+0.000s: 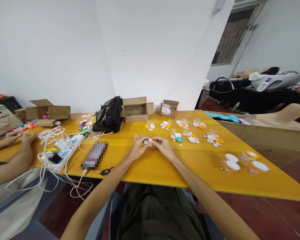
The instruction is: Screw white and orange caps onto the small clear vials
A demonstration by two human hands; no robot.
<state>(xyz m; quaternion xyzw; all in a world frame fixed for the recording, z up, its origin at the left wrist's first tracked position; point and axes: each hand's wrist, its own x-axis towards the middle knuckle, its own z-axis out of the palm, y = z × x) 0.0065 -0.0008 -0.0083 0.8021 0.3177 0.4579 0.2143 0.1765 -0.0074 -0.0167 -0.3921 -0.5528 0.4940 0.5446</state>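
Observation:
In the middle of the table, my left hand (137,148) and my right hand (163,146) meet with fingers pinched together. Between the fingertips is a small white perforated piece (146,141), held on its left side by my left hand. My right fingers close on a white part with a bit of orange (150,141) against it; its exact kind is too small to make out. Just beyond lie loose white discs (152,126), an orange ring (146,126) and a small clear cup (149,122). A teal ring (179,139) lies to the right.
Several clear jars with white-and-orange lids (232,165) stand at the right. More part groups (192,139) lie behind them. At left are a phone (94,155), a power strip (65,152) with cables and a co-worker's hands (27,137). Open cardboard boxes (136,118) and a black backpack (111,115) line the wall.

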